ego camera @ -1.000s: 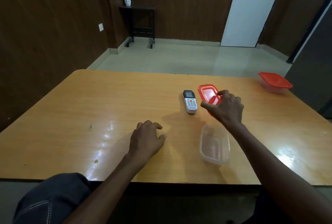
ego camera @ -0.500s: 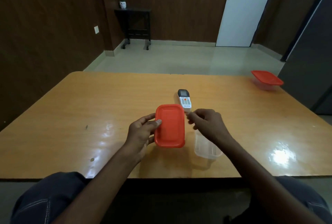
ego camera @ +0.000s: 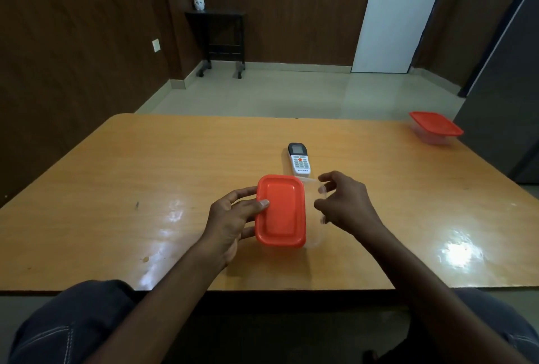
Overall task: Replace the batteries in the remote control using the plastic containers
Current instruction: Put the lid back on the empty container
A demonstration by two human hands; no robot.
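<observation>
My left hand [ego camera: 233,218] grips the red lid [ego camera: 281,210] at its left edge, thumb on top, holding it above the wooden table [ego camera: 145,177]. My right hand [ego camera: 347,203] grips the clear plastic container [ego camera: 313,218], which is raised and sits right beside the lid, partly behind it. The white remote control [ego camera: 299,159] lies face up on the table just beyond both hands, screen end away from me. No batteries are visible.
A second clear container with a red lid [ego camera: 436,126] stands at the table's far right corner. Beyond the table are a tiled floor, a small black side table [ego camera: 218,40] and a white door [ego camera: 399,13].
The red lid went from my right hand to my left hand. My right hand has picked the clear container up off the table and brought it against the lid.
</observation>
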